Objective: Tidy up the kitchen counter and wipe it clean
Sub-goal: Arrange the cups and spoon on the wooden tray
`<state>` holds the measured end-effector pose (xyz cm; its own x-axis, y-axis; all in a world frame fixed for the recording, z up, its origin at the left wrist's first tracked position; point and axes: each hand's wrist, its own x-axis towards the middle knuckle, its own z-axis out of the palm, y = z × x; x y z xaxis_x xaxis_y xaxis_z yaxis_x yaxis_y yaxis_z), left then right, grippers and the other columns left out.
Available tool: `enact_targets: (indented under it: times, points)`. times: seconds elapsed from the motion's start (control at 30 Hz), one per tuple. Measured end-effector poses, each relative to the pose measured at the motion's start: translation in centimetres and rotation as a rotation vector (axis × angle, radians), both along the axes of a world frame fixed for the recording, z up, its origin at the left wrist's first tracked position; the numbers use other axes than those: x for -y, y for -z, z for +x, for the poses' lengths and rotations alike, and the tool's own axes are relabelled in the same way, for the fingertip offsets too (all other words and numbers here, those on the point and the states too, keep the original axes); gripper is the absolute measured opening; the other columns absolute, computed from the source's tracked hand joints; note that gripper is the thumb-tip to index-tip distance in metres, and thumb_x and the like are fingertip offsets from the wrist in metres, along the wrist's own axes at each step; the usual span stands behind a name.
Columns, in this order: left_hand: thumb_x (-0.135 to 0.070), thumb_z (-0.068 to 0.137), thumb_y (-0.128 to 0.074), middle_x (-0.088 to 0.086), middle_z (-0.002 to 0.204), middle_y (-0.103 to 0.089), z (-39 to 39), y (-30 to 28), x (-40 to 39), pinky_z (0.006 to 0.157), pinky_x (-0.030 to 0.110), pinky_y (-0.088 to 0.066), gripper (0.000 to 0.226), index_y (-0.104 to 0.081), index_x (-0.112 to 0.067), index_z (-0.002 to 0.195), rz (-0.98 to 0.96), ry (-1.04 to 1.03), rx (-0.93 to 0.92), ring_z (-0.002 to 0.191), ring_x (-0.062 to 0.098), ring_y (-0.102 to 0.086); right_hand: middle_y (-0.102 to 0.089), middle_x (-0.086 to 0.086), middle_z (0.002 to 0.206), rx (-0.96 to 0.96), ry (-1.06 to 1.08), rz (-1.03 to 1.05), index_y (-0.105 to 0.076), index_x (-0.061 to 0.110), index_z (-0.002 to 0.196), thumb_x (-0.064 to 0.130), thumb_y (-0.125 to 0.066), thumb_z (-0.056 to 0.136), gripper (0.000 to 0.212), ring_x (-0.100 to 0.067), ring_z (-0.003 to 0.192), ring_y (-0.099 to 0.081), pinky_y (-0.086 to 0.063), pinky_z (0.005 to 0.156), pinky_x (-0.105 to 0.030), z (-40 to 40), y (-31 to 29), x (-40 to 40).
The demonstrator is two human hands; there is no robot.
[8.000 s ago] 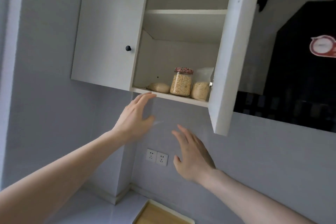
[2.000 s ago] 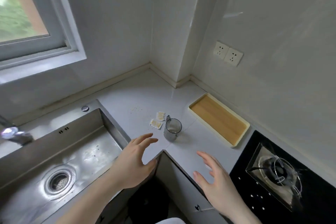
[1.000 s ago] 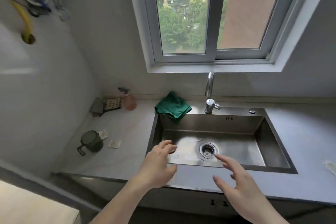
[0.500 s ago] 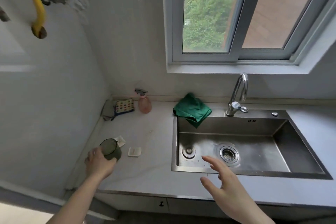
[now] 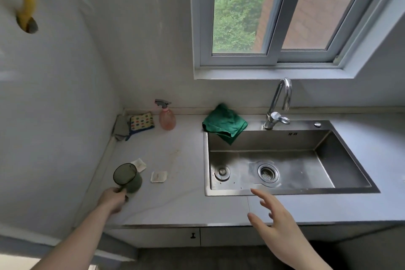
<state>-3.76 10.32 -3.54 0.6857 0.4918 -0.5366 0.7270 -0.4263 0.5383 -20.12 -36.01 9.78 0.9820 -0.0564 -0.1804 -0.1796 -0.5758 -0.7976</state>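
Left hand (image 5: 112, 198): fingers curled round handle of dark green cup (image 5: 127, 177); cup upright on counter (image 5: 175, 204), contents not discernible. Right hand (image 5: 278, 223): fingers spread, holding nothing, above counter edge. Two small packets (image 5: 158, 176) beside cup. Green cloth (image 5: 224, 123) draped over sink (image 5: 328, 190) rim.

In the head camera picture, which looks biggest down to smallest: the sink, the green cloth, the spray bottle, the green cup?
1. Sink, by far.
2. Green cloth.
3. Green cup and spray bottle look about alike; the cup is nearer the camera, so I won't rank them.
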Motion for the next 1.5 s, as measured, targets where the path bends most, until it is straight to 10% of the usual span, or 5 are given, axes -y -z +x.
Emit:
enact_targets:
  times: [0.37, 0.63, 1.03, 1.5]
  points:
    - [-0.029, 0.106, -0.052, 0.011, 0.082, -0.067, -2.0, -10.4, 13.0, 0.066, 0.038, -0.05, 0.026, -0.067, -0.01, 0.096, -0.251, 0.295, 0.348, 0.075, 0.028, -0.064, -0.049, 0.033, 0.135, -0.072, 0.213, 0.056, -0.047, 0.054, 0.135, 0.037, -0.071, 0.092, 0.052, 0.01, 0.127, -0.045, -0.042, 0.106, -0.029, -4.3, 0.9, 2.5]
    - [-0.023, 0.105, -0.056, -0.007, 0.059, -0.061, -2.3, -14.2, 29.5, 0.057, 0.03, -0.043, 0.029, -0.07, -0.006, 0.085, -0.509, 0.722, 0.308, 0.058, 0.018, -0.053, -0.047, 0.036, 0.135, -0.056, 0.469, 0.083, -0.047, 0.052, 0.137, 0.04, -0.068, 0.092, 0.051, 0.014, 0.127, -0.043, -0.042, 0.11, -0.027, -9.0, 0.2, 8.5]
    - [-0.024, 0.104, -0.058, 0.003, 0.1, -0.077, -8.7, -15.7, 51.4, 0.07, 0.031, -0.052, 0.024, -0.074, -0.008, 0.097, -0.677, 1.091, 0.127, 0.067, 0.017, -0.065, -0.046, 0.035, 0.136, -0.011, 0.849, 0.044, -0.049, 0.049, 0.136, 0.034, -0.067, 0.095, 0.047, 0.009, 0.128, -0.045, -0.041, 0.112, -0.03, -20.8, -1.4, 21.4]
    - [-0.015, 0.102, -0.061, 0.018, 0.099, -0.075, -18.2, -13.4, 71.7, 0.073, 0.035, -0.052, 0.022, -0.073, 0.003, 0.1, -0.702, 1.06, -0.009, 0.066, 0.023, -0.059, -0.045, 0.023, 0.144, -0.07, 0.948, 0.014, -0.046, 0.043, 0.143, 0.038, -0.066, 0.095, 0.052, 0.001, 0.132, -0.044, -0.042, 0.11, -0.031, -32.2, -1.9, 38.8]
